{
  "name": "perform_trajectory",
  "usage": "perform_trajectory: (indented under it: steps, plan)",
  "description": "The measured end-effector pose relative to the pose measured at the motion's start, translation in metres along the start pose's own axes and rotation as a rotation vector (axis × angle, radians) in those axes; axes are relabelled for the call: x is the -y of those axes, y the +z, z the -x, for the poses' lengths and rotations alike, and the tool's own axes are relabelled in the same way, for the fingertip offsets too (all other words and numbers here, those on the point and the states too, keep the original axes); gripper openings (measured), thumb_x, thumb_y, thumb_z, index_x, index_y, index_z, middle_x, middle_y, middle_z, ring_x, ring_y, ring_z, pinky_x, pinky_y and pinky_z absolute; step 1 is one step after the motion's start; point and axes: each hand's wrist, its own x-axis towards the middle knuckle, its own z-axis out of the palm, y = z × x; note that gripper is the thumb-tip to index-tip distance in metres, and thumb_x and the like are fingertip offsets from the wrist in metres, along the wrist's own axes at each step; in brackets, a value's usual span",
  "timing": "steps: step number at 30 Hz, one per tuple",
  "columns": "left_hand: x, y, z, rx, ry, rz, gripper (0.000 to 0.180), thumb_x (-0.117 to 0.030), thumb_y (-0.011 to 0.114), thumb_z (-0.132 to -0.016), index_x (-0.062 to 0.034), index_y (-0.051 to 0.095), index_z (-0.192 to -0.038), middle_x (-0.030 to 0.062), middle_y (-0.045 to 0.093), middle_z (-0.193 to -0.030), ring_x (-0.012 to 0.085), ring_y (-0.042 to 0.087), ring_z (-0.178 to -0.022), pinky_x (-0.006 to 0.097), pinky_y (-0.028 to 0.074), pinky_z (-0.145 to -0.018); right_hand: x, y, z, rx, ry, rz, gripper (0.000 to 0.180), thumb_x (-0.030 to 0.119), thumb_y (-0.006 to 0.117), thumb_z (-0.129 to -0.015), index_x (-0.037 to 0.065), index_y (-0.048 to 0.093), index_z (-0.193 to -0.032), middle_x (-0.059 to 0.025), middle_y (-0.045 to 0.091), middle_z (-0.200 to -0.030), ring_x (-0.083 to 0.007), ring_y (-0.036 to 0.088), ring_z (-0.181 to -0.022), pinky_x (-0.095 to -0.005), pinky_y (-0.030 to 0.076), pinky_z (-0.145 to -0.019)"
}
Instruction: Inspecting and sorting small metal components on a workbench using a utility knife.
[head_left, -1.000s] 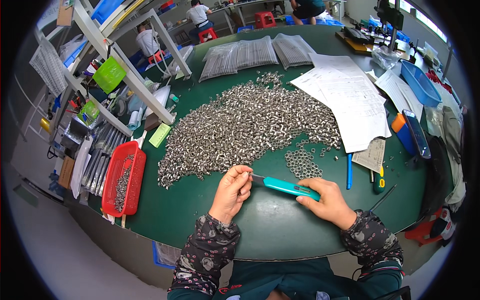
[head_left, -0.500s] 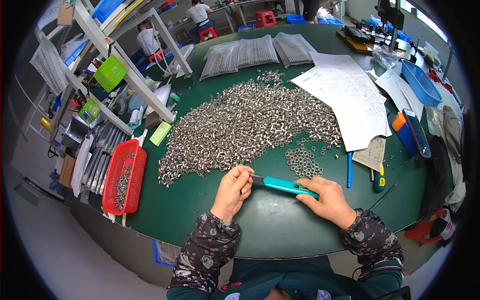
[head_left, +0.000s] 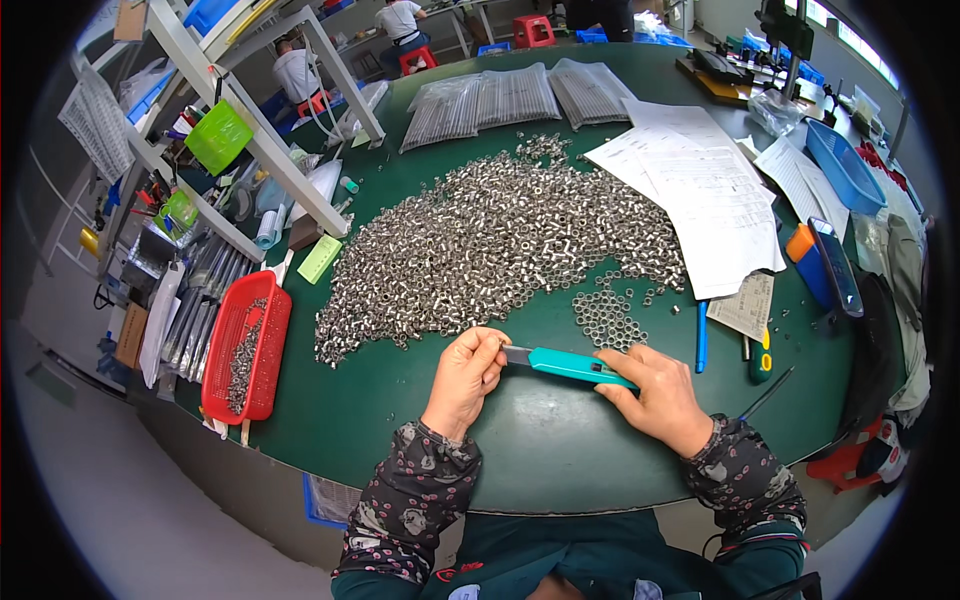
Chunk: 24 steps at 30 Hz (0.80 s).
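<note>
My right hand (head_left: 655,395) is closed round the rear of a teal utility knife (head_left: 568,364), whose blade points left. The blade tip reaches the fingertips of my left hand (head_left: 467,378). Thumb and forefinger of that hand pinch a small metal ring, mostly hidden by the fingers. Just beyond both hands spreads a large heap of small metal rings (head_left: 480,245). A flat cluster of rings (head_left: 607,318) lies apart from the heap, beyond my right hand.
A red basket (head_left: 277,350) with some rings stands at the left edge. Bagged rods (head_left: 490,103) lie at the back, paper sheets (head_left: 715,215) on the right. A blue pen (head_left: 701,338), a screwdriver (head_left: 761,358) and a phone (head_left: 836,268) are beyond my right hand.
The knife blade has turned slightly, and more of its flat side shows at my left fingertips. Both hands stay in nearly the same place.
</note>
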Motion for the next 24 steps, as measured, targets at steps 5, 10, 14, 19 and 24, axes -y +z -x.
perform_trajectory:
  steps: [5, 10, 14, 19, 24]
  plan:
    - [0.0013, -0.0011, -0.0002, -0.001, -0.004, -0.017, 0.015, -0.017, 0.049, -0.090, -0.0039, 0.056, -0.087, -0.0014, 0.050, -0.066, 0.0002, 0.035, -0.046, 0.014, 0.024, -0.039, 0.0006, -0.0003, -0.0004, -0.017, -0.022, 0.026, 0.031, 0.021, 0.065, -0.073, 0.012, 0.060, -0.102, -0.0068, 0.048, -0.066, -0.0250, 0.052, -0.058, -0.0366, 0.041, -0.049]
    - [0.0014, -0.0003, -0.0001, -0.030, -0.006, -0.040, 0.017, -0.019, 0.049, -0.090, -0.0042, 0.056, -0.086, -0.0018, 0.050, -0.064, 0.0001, 0.034, -0.045, 0.014, 0.024, -0.038, 0.0011, 0.0006, -0.0006, -0.054, -0.045, 0.053, 0.032, 0.020, 0.066, -0.071, 0.010, 0.061, -0.101, -0.0076, 0.048, -0.066, -0.0250, 0.051, -0.056, -0.0360, 0.040, -0.050]
    - [0.0016, -0.0013, -0.0006, -0.023, -0.001, -0.061, 0.017, -0.019, 0.049, -0.090, -0.0044, 0.056, -0.085, -0.0019, 0.050, -0.064, 0.0000, 0.034, -0.045, 0.014, 0.024, -0.038, 0.0010, 0.0005, -0.0009, -0.057, -0.051, 0.055, 0.032, 0.020, 0.066, -0.071, 0.010, 0.061, -0.101, -0.0075, 0.048, -0.065, -0.0249, 0.051, -0.056, -0.0360, 0.040, -0.050]
    - [0.0006, -0.0016, 0.0002, -0.029, -0.002, -0.089, 0.017, -0.019, 0.049, -0.090, -0.0050, 0.055, -0.084, -0.0025, 0.049, -0.063, 0.0003, 0.033, -0.045, 0.015, 0.023, -0.038, 0.0007, 0.0011, -0.0013, -0.066, -0.066, 0.061, 0.033, 0.019, 0.067, -0.070, 0.010, 0.060, -0.101, -0.0074, 0.047, -0.066, -0.0248, 0.051, -0.057, -0.0361, 0.040, -0.050]
    - [0.0019, -0.0011, -0.0002, -0.047, -0.004, -0.110, 0.017, -0.020, 0.049, -0.090, -0.0063, 0.054, -0.082, -0.0027, 0.048, -0.062, 0.0006, 0.033, -0.045, 0.015, 0.023, -0.038, 0.0004, 0.0002, -0.0012, -0.061, -0.074, 0.074, 0.033, 0.019, 0.067, -0.070, 0.011, 0.060, -0.101, -0.0073, 0.048, -0.066, -0.0247, 0.051, -0.058, -0.0359, 0.041, -0.050]
